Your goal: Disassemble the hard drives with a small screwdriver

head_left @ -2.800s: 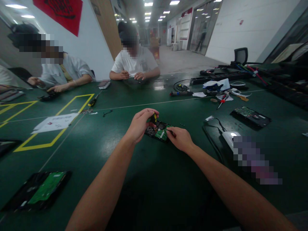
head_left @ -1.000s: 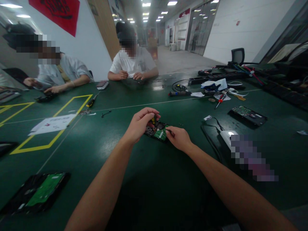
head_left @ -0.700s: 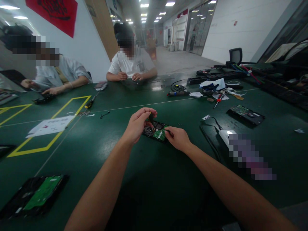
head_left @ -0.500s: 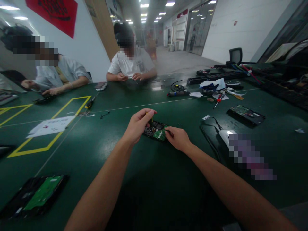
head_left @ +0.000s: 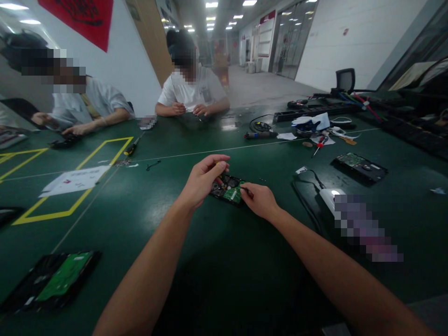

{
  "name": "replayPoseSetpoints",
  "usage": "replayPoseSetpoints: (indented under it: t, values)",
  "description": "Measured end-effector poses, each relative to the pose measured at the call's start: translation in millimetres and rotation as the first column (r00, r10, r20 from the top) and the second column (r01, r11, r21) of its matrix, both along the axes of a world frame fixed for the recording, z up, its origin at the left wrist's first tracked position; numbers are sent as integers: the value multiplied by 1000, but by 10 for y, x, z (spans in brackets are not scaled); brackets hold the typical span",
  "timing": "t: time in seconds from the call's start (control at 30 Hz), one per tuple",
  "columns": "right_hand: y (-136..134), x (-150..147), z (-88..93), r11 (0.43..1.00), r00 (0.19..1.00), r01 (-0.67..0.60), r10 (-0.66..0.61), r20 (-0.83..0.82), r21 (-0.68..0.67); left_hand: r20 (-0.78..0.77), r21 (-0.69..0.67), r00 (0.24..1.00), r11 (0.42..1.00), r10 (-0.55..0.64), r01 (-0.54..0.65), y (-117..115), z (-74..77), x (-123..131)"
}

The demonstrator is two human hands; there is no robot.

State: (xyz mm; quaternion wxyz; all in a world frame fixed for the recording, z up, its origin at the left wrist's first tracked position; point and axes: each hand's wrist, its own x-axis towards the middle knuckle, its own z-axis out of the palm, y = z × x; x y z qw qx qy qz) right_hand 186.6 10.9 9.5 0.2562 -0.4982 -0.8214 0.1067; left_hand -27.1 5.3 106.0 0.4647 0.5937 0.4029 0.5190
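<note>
Hard drive [head_left: 233, 195] flat on the green tabletop [head_left: 210, 261], between the two hands, its green circuit board and dark metal parts facing up.

Left hand [head_left: 206, 181] over the drive's left end: thumb and fingers curled together, pinching what looks like a screwdriver [head_left: 219, 176], only scraps of yellow and black showing. Tip hidden; cannot tell if it is seated.

Right hand [head_left: 259, 198] at the drive's right end, fingertips drawn in and touching. Cannot tell whether they pinch the edge or merely brace it; something dark shows there, too small to name.

On technique, my judgement: driver upright, light downward pressure, turned by the fingers rather than the wrist. Right hand best out at the edge, stopping the drive from swivelling, clear of the board. A tilted tip could slip and score the green face.

Small loose bits [head_left: 262, 179], perhaps screws, just beyond the drive; easily swept aside by a sleeve or knuckle. Second hard drive [head_left: 360, 167] well apart, to the right.
</note>
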Motion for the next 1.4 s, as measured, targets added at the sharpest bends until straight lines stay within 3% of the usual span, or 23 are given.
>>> replayPoseSetpoints:
  t: [0.23,0.43,0.77,1.03,1.4]
  values:
    - [0,0,-18,1000,1000,9,-9,1,7,143,-99,989,994,-34,48,-16,13,23]
    - [3,-4,-29,1000,1000,5,-4,-14,6,112,-94,994,996,3,8,19,-8,-7]
    - [8,2,-22,1000,1000,-4,4,-24,5,173,-172,982,979,-81,111,5,31,-15]
    - [-5,-6,-3,1000,1000,1,-1,-19,9,240,-186,969,976,-64,111,27,-2,8]
    - [4,-9,-21,1000,1000,5,-5,-19,9,-27,-85,999,996,22,-24,29,-45,-14]
